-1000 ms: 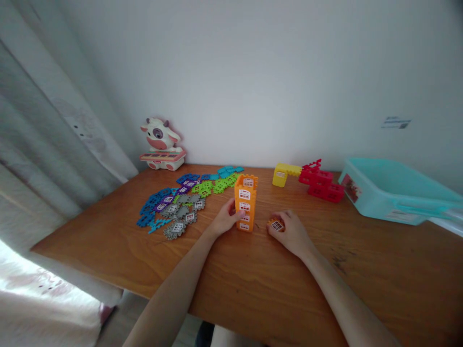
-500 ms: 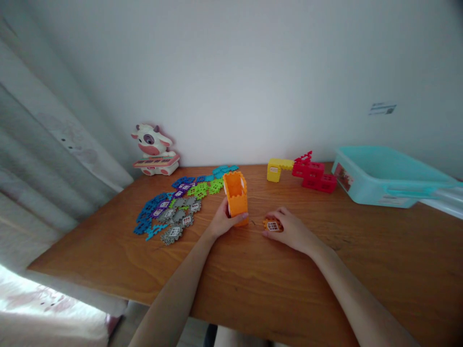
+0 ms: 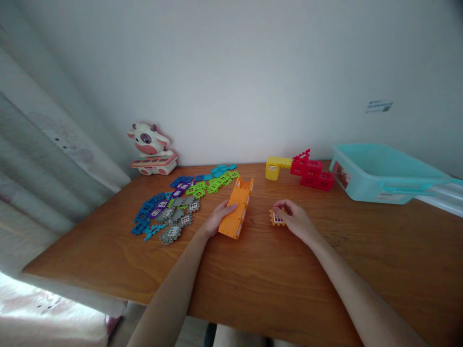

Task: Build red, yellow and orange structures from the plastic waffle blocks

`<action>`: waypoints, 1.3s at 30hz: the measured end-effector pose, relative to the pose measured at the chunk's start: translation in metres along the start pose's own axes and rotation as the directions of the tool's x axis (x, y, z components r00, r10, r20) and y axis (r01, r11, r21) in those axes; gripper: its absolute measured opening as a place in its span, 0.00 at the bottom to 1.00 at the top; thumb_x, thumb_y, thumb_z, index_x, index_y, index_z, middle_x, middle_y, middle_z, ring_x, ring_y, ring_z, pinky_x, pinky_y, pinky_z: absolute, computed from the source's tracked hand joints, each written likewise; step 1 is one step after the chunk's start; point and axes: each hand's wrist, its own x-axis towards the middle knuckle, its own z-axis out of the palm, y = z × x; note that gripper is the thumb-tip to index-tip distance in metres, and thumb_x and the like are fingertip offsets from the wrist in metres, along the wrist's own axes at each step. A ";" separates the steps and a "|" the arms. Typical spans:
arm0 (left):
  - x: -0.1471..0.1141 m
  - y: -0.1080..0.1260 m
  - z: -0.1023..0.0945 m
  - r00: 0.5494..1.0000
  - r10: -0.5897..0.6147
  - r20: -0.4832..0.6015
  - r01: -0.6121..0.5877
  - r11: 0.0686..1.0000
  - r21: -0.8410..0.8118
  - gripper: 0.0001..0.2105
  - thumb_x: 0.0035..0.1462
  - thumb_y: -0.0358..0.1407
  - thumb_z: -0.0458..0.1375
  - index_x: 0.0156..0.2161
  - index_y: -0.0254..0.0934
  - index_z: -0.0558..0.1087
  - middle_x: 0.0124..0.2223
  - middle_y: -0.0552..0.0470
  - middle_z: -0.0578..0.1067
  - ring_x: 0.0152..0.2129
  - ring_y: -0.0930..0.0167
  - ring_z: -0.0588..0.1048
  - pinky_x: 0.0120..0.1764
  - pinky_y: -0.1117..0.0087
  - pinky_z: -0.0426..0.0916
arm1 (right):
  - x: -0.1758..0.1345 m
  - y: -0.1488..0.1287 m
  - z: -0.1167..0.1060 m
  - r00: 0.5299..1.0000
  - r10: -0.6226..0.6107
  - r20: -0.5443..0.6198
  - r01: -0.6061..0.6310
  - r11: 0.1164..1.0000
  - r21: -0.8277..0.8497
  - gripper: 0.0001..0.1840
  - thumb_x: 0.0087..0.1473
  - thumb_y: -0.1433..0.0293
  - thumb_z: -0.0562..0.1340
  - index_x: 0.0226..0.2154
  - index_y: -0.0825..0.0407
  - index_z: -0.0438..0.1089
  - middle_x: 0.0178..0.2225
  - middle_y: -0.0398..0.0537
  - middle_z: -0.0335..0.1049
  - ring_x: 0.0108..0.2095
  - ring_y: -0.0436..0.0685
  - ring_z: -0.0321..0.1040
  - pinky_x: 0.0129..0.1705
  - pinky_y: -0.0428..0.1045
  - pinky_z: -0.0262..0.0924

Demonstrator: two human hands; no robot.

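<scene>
An orange box of interlocking toy panels (image 3: 233, 212) is gripped by my left hand (image 3: 217, 216), thumb across its upper face. It leans back over the table, its toothed open end pointing away from me. To its right, my right hand (image 3: 293, 217) pinches an orange interlocking panel with a white window grid (image 3: 277, 218); the fingers partly cover it. Left of the box lie loose grey panels (image 3: 177, 217), some with white window grids, and a row of green panels (image 3: 213, 184) behind them.
Blue panels (image 3: 149, 212) and purple panels (image 3: 159, 207) lie on the left of the wooden table (image 3: 231, 284). A yellow and red assembled shape (image 3: 307, 173) stands near the wall. A toy cow keyboard (image 3: 152, 149) is at back left, a turquoise bin (image 3: 383, 185) at right.
The orange box has tilted from upright to leaning away, its long side now showing. My right hand has turned the windowed panel and lifted it slightly to the right.
</scene>
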 end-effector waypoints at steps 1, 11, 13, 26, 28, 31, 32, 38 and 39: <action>-0.001 0.001 0.001 1.000 -0.014 0.018 0.014 1.000 -0.011 0.30 0.46 0.47 0.71 0.50 0.32 0.71 0.39 0.43 0.80 0.28 0.68 0.78 0.30 0.71 0.71 | 0.002 0.001 -0.001 0.999 0.014 -0.030 -0.013 0.999 0.048 0.15 0.44 0.57 0.72 0.32 0.49 0.75 0.33 0.48 0.78 0.34 0.58 0.73 0.37 0.52 0.66; -0.018 0.002 0.024 0.945 -0.236 0.226 0.232 0.972 0.044 0.31 0.48 0.45 0.70 0.56 0.34 0.71 0.46 0.41 0.79 0.32 0.65 0.80 0.34 0.68 0.73 | 0.004 -0.012 -0.012 0.990 0.141 0.028 -0.137 0.864 0.484 0.21 0.39 0.61 0.76 0.39 0.45 0.79 0.43 0.46 0.81 0.40 0.57 0.78 0.39 0.51 0.74; -0.018 0.000 0.028 0.942 -0.247 0.226 0.231 0.968 0.095 0.33 0.46 0.41 0.71 0.58 0.36 0.70 0.48 0.43 0.79 0.32 0.69 0.79 0.34 0.70 0.72 | 0.003 -0.017 -0.014 0.991 0.128 0.048 -0.136 0.879 0.457 0.19 0.41 0.61 0.76 0.38 0.45 0.80 0.42 0.47 0.82 0.40 0.58 0.78 0.39 0.52 0.75; -0.017 -0.013 0.052 0.926 -0.268 0.266 0.245 0.963 0.116 0.29 0.48 0.43 0.71 0.53 0.35 0.73 0.44 0.44 0.80 0.31 0.69 0.78 0.33 0.72 0.69 | -0.014 -0.030 0.009 0.995 0.090 0.039 -0.097 0.962 0.254 0.22 0.36 0.52 0.77 0.27 0.51 0.77 0.30 0.47 0.80 0.32 0.55 0.74 0.38 0.51 0.68; -0.015 -0.017 0.054 0.940 -0.237 0.243 0.228 0.971 0.068 0.30 0.48 0.44 0.71 0.54 0.35 0.72 0.44 0.43 0.80 0.33 0.67 0.79 0.34 0.70 0.70 | -0.016 -0.030 0.012 0.997 0.075 0.012 -0.076 0.974 0.216 0.23 0.37 0.50 0.76 0.26 0.51 0.75 0.30 0.48 0.80 0.32 0.56 0.74 0.37 0.51 0.69; -0.013 -0.020 0.057 0.943 -0.218 0.250 0.219 0.975 0.025 0.31 0.48 0.45 0.71 0.54 0.35 0.71 0.44 0.42 0.80 0.34 0.65 0.80 0.35 0.69 0.71 | -0.017 -0.030 0.014 1.000 0.025 -0.001 -0.025 0.986 0.166 0.23 0.41 0.49 0.74 0.27 0.51 0.74 0.31 0.50 0.80 0.32 0.57 0.75 0.36 0.52 0.69; -0.013 -0.020 0.057 0.944 -0.214 0.253 0.217 0.976 0.016 0.31 0.48 0.46 0.71 0.55 0.35 0.71 0.44 0.43 0.80 0.34 0.65 0.80 0.35 0.69 0.72 | -0.018 -0.030 0.014 1.000 0.008 -0.002 -0.007 0.988 0.154 0.23 0.42 0.49 0.74 0.28 0.51 0.74 0.31 0.50 0.80 0.32 0.57 0.75 0.36 0.52 0.69; -0.013 -0.018 0.063 0.970 -0.169 0.173 0.164 0.986 0.041 0.29 0.52 0.55 0.66 0.50 0.33 0.75 0.38 0.45 0.80 0.29 0.69 0.77 0.34 0.70 0.69 | -0.019 -0.033 0.011 0.997 -0.063 0.034 0.060 0.996 0.068 0.19 0.47 0.52 0.72 0.32 0.51 0.75 0.34 0.50 0.80 0.35 0.57 0.76 0.39 0.52 0.71; -0.013 -0.018 0.063 0.974 -0.158 0.160 0.152 0.987 0.051 0.29 0.52 0.55 0.66 0.49 0.33 0.76 0.37 0.46 0.80 0.29 0.69 0.77 0.34 0.70 0.69 | -0.019 -0.034 0.011 0.997 -0.068 0.037 0.065 0.996 0.062 0.18 0.48 0.53 0.71 0.33 0.51 0.76 0.35 0.51 0.80 0.35 0.57 0.76 0.40 0.52 0.71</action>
